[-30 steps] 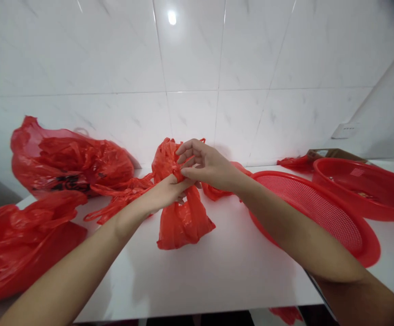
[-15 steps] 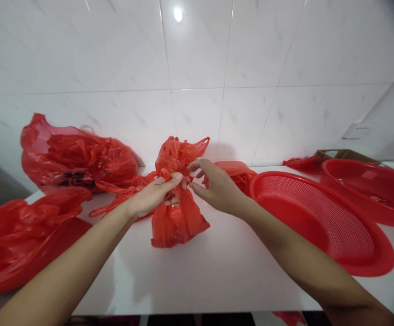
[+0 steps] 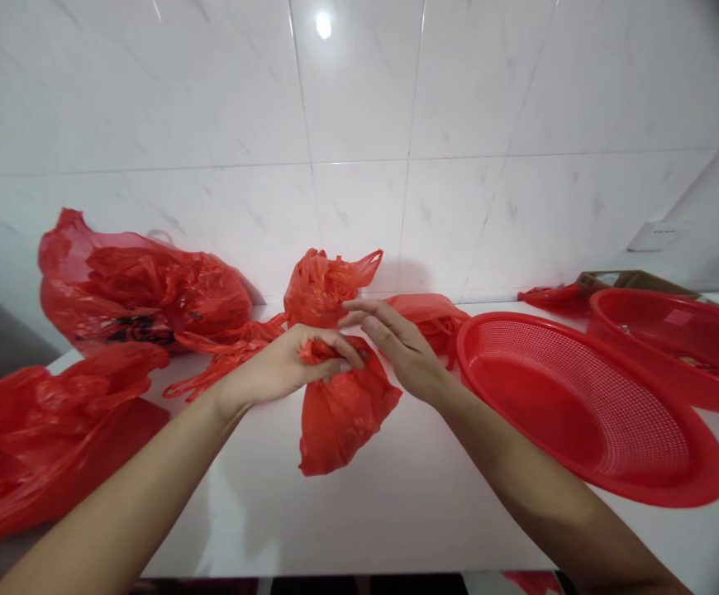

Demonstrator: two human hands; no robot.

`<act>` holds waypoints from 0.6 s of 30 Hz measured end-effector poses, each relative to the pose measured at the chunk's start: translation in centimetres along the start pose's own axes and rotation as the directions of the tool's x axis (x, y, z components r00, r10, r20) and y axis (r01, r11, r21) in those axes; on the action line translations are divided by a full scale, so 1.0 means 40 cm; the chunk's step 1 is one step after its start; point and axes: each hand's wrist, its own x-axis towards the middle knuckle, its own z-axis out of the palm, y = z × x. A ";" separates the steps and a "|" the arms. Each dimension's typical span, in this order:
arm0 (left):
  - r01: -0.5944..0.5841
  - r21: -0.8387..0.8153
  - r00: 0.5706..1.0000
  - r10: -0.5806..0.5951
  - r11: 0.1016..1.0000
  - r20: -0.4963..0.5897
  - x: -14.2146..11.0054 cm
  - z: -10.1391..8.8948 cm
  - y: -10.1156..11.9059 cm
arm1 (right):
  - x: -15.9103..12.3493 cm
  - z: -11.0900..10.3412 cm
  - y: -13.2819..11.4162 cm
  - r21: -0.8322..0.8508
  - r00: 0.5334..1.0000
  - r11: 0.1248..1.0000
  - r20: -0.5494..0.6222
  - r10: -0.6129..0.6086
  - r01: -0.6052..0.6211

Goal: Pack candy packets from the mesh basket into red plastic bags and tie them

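My left hand (image 3: 294, 359) is closed around the gathered neck of a small red plastic bag (image 3: 348, 417). The bag hangs tilted below my fingers, over the white table. What it contains is hidden. Just right of its top, my right hand (image 3: 400, 343) has its fingers stretched out and apart. I see nothing in that hand; whether its fingertips touch the bag I cannot tell. Behind my hands, a knotted red plastic bag (image 3: 319, 289) stands against the wall. Loose red plastic bags (image 3: 235, 351) lie crumpled to the left of it.
Two large red bags (image 3: 167, 289) fill the left side. At the right are a red perforated basket (image 3: 539, 405) and a red basin (image 3: 663, 330) with small items inside. Another red bag (image 3: 430, 314) and a cardboard box (image 3: 641, 281) sit along the tiled wall (image 3: 359, 198).
The small bag has shifted right and slightly nearer to me and now tilts. My left hand has turned over its neck. My right hand has opened out beside it.
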 end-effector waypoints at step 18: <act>-0.045 0.359 0.949 0.153 0.932 -0.277 -0.011 0.087 -0.042 | -0.040 -0.011 0.062 -0.352 0.991 0.927 -0.082 0.104 -0.126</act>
